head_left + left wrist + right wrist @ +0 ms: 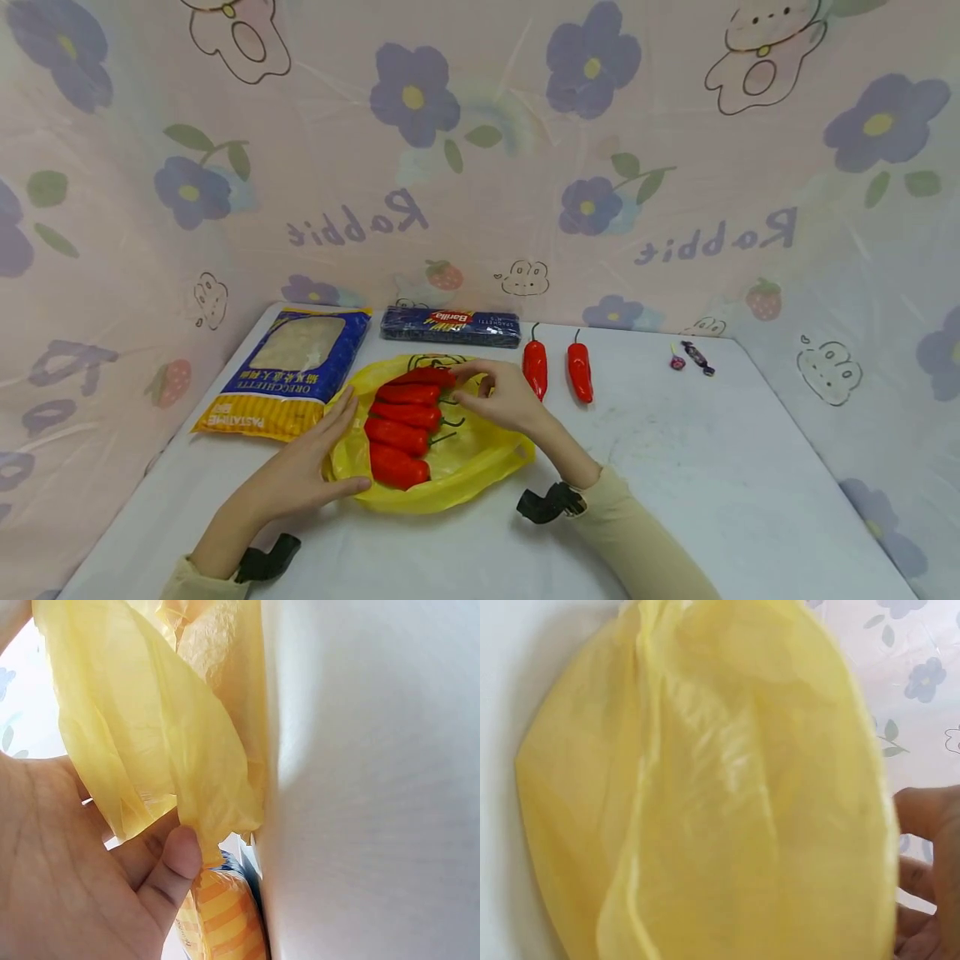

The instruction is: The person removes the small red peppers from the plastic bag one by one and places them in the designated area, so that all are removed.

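Note:
A yellow plastic bag lies spread open in front of me, several red chili peppers lined up inside it, most stems to the right. My left hand rests along the bag's left side, fingers straight, thumb apart over the near rim. In the left wrist view that thumb touches the bag's edge. Reaching over from the right, my right hand pinches the right end of the farthest pepper. In the right wrist view the bag hides part of that hand.
An orecchiette pasta packet lies left of the bag. Behind is a dark blue Barilla spaghetti pack. Two more chili peppers, one farther right, lie beyond my right hand. A small lollipop and a wrapped candy sit at back right.

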`<state>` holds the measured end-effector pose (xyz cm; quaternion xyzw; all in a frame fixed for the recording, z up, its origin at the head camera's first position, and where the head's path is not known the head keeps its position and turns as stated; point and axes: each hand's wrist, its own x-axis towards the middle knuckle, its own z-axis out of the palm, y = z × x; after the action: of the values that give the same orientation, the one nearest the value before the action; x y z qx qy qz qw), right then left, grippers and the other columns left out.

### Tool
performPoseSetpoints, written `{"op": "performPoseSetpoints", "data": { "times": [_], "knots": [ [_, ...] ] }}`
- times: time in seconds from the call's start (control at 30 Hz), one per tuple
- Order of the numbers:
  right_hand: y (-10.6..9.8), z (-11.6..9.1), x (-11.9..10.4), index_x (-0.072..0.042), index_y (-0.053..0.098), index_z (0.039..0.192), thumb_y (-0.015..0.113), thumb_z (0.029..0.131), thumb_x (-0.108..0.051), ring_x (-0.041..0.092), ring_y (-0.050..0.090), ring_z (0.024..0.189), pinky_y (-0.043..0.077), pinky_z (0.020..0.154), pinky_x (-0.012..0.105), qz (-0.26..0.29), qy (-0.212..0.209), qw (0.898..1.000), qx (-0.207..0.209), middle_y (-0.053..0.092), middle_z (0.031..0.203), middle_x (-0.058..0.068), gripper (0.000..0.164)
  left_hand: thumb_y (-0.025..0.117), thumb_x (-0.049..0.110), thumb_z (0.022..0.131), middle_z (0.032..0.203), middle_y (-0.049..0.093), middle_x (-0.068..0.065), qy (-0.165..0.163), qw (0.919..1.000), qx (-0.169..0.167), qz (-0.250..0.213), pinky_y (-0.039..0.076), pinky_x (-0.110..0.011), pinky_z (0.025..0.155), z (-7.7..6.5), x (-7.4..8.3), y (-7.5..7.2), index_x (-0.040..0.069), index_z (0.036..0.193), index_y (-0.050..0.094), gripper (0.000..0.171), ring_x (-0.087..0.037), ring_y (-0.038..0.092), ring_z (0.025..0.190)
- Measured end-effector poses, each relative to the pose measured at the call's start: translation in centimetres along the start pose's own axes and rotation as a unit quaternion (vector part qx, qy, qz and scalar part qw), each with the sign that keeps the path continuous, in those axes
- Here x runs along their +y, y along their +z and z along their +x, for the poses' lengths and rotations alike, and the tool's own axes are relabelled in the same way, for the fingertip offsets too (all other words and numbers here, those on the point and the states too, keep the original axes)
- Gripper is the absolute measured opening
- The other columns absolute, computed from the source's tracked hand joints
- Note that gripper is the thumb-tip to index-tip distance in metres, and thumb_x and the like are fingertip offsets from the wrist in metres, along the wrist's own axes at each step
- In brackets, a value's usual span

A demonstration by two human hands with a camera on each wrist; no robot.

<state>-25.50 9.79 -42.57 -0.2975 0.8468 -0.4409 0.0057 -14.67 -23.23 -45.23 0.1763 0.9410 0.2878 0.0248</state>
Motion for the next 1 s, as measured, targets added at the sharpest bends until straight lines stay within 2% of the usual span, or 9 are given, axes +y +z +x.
{"op": "performPoseSetpoints", "data": {
  "times": [0.23, 0.53, 0.77, 0.9, 1.0],
  "knots": [
    [1.0, 1.1, 0.0, -0.009, 0.076, 0.13, 0.078, 0.096, -0.027, 0.011, 0.051, 0.059, 0.042, 0.052, 0.019, -0.014, 0.022, 0.999, -0.023, 0.077, 0.117, 0.009, 0.039, 0.076, 0.067, 0.088, 0.179, 0.008, -0.01, -0.002, 1.0, -0.001, 0.003, 0.039, -0.073, 0.114, 0.0, -0.2, -0.1, 0.009, 0.17, 0.022, 0.114, -0.052, 0.032, 0.154],
    [1.7, 1.9, 0.6, -0.014, 0.075, 0.133, 0.076, 0.097, -0.028, 0.013, 0.054, 0.06, 0.042, 0.051, 0.021, -0.06, 0.046, 0.997, -0.033, 0.073, 0.109, 0.012, 0.039, 0.074, 0.068, 0.088, 0.179, 0.008, -0.011, -0.001, 1.0, -0.005, 0.003, 0.039, -0.073, 0.115, 0.2, -0.3, -0.1, 0.009, 0.17, 0.021, 0.114, -0.052, 0.031, 0.154],
    [2.3, 2.4, 1.3, -0.007, 0.071, 0.136, 0.074, 0.098, -0.025, 0.012, 0.052, 0.061, 0.043, 0.053, 0.021, -0.084, 0.051, 0.995, -0.026, 0.073, 0.109, 0.012, 0.042, 0.075, 0.067, 0.089, 0.179, 0.008, -0.01, 0.008, 1.0, 0.0, 0.001, 0.037, -0.074, 0.115, 0.2, -0.5, 0.1, 0.01, 0.17, 0.021, 0.113, -0.052, 0.031, 0.154],
    [2.7, 2.7, 1.5, -0.002, 0.069, 0.137, 0.073, 0.098, -0.024, 0.019, 0.059, 0.068, 0.055, 0.063, 0.029, -0.086, 0.063, 0.994, -0.022, 0.075, 0.118, 0.013, 0.045, 0.074, 0.068, 0.089, 0.179, 0.009, -0.01, 0.004, 1.0, -0.003, 0.002, 0.038, -0.075, 0.114, 0.2, -0.6, 0.2, 0.012, 0.171, 0.019, 0.114, -0.052, 0.032, 0.154],
    [3.0, 3.0, 1.7, 0.001, 0.068, 0.136, 0.072, 0.099, -0.023, 0.028, 0.071, 0.093, 0.062, 0.087, 0.041, -0.094, 0.076, 0.993, -0.012, 0.074, 0.127, 0.016, 0.045, 0.074, 0.069, 0.088, 0.179, 0.009, -0.009, 0.001, 1.0, -0.005, 0.003, 0.038, -0.074, 0.114, 0.2, -0.7, 0.3, 0.013, 0.171, 0.019, 0.114, -0.052, 0.032, 0.154]
  ]
}}
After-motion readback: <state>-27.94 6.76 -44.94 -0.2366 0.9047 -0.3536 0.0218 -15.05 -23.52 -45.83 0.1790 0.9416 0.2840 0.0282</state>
